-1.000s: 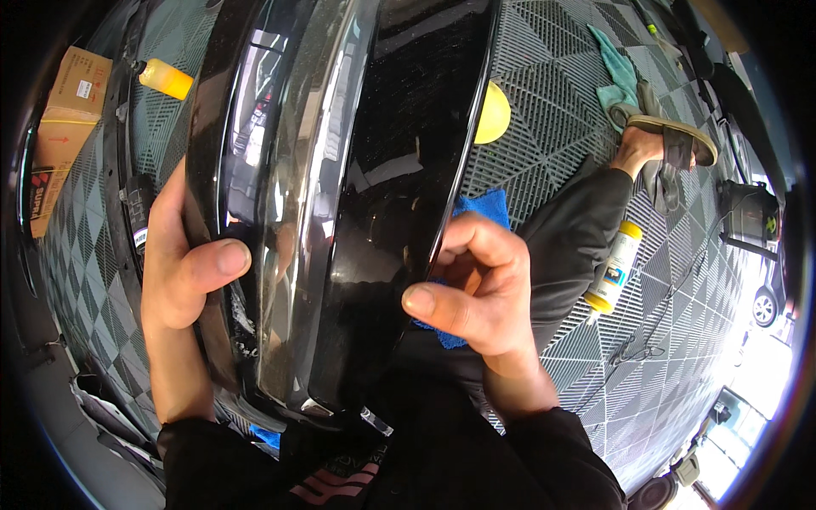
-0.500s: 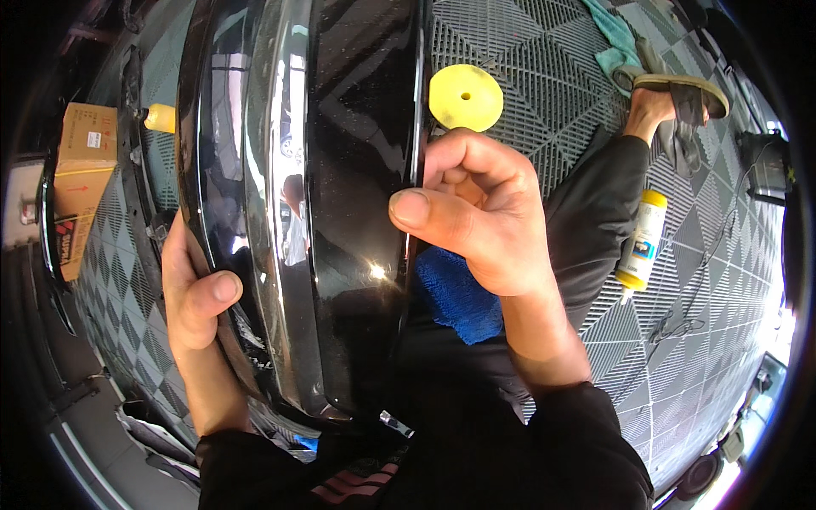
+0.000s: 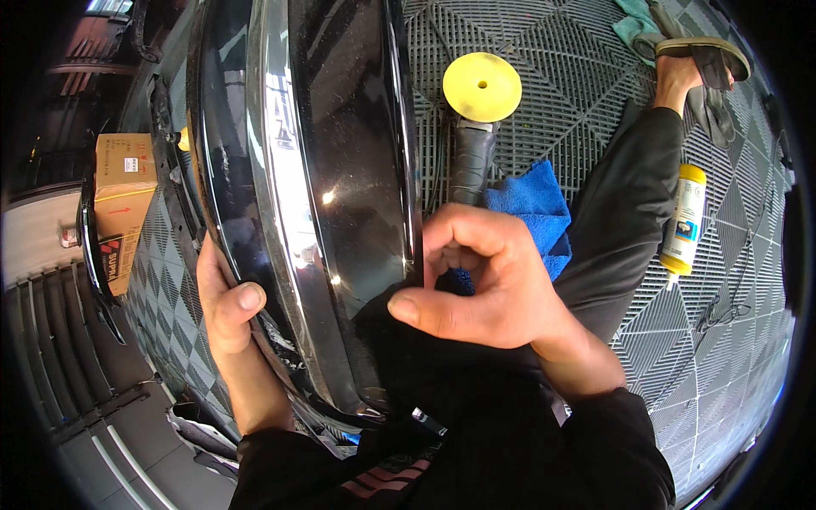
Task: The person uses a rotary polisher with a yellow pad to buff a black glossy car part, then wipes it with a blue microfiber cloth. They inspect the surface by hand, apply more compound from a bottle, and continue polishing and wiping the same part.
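Observation:
A long, glossy black car panel point(image 3: 357, 170) with a chrome strip point(image 3: 285, 178) down its length rests upright before me, its near end against my lap. My left hand point(image 3: 228, 310) grips its left edge, thumb in front and the other fingers hidden behind. At the right edge, my right hand point(image 3: 489, 276) is closed, its curled fingers at the rim and its thumb over the front face. Pale smears and specks mark the dark surface.
Right of the panel lie a polisher point(image 3: 472, 161) with a yellow foam pad point(image 3: 482, 85) and a blue cloth point(image 3: 544, 208). Beyond my outstretched leg point(image 3: 625, 195) is a yellow-capped bottle point(image 3: 685, 223). Cardboard boxes point(image 3: 123, 204) stand left on the grid-tiled floor point(image 3: 535, 93).
My view has shifted, and the panel leans more to the left. My right hand sits lower along its edge. The polisher's handle and more of the blue cloth now show.

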`<state>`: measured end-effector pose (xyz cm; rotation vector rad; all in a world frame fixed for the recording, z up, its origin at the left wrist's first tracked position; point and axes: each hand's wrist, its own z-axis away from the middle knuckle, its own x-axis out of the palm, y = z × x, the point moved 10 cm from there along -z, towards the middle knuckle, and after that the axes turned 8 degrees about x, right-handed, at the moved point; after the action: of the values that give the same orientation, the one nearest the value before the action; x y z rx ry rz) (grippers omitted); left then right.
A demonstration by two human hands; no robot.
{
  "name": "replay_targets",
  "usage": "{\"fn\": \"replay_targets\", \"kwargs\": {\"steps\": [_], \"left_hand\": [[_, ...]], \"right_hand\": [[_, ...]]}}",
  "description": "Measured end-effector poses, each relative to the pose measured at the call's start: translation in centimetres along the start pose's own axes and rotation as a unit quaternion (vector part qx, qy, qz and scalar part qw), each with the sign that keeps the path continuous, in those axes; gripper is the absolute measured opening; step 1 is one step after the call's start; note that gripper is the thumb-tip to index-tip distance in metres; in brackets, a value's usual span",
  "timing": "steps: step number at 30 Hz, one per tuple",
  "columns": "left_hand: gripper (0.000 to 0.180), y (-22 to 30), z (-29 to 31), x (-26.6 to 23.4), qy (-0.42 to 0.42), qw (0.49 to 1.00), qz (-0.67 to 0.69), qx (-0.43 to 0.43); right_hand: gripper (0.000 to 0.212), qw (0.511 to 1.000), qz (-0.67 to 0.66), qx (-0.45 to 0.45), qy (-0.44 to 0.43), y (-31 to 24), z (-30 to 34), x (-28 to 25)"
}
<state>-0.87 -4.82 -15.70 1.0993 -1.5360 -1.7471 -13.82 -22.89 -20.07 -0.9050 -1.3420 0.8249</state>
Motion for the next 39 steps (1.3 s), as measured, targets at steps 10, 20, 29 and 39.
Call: {"fn": "replay_targets", "kwargs": {"steps": [10,20,29,39], "left_hand": [[0.093,-0.2,0.3,0.0,-0.003,0.997,0.072,0.016],[0.089,1.1,-0.1,2.0,-0.056,0.99,0.128,0.023],[0.097,-0.3,0.2,0.2,-0.016,0.996,0.082,0.006],[0.098,-0.1,-0.1,0.6,-0.026,0.995,0.096,0.001]], "right_hand": [[0.026,0.998,-0.008,-0.05,0.029,-0.9,0.0,-0.4],[0.029,0.997,-0.026,-0.039,0.054,-2.0,-1.4,-2.0],[0.02,0.993,-0.077,-0.042,0.073,-2.7,-2.6,-3.1],[0.022,0.985,0.004,-0.09,0.147,-2.9,-2.1,-7.2]]}}
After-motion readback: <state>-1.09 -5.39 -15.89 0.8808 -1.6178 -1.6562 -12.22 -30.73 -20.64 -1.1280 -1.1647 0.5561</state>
